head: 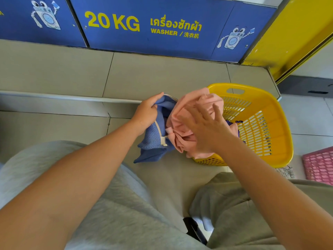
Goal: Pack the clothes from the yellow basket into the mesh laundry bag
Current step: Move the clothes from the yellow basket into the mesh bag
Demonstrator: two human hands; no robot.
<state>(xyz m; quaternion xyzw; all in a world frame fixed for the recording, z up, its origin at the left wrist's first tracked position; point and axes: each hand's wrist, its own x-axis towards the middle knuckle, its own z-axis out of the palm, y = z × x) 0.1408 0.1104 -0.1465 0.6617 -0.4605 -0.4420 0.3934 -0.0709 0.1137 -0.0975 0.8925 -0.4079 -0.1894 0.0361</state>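
A yellow plastic basket (261, 121) lies tipped on the tiled floor at the right. Against its left side sits a blue mesh laundry bag (153, 143) with a white zipper edge. My left hand (146, 114) pinches the bag's upper rim and holds its mouth apart. A bunched pink garment (187, 112) sits half in the bag's mouth, half over the basket's rim. My right hand (207, 127) presses flat on the pink garment, fingers spread, not closed around it. A bit of purple cloth (238, 122) shows inside the basket behind my hand.
Blue washer panels (144, 27) marked 20 KG line the far side, above a raised tiled step (72, 100). A yellow frame (295, 38) rises at the right. A pink perforated crate (319, 166) sits right of the basket. My knees in grey trousers (117, 204) fill the foreground.
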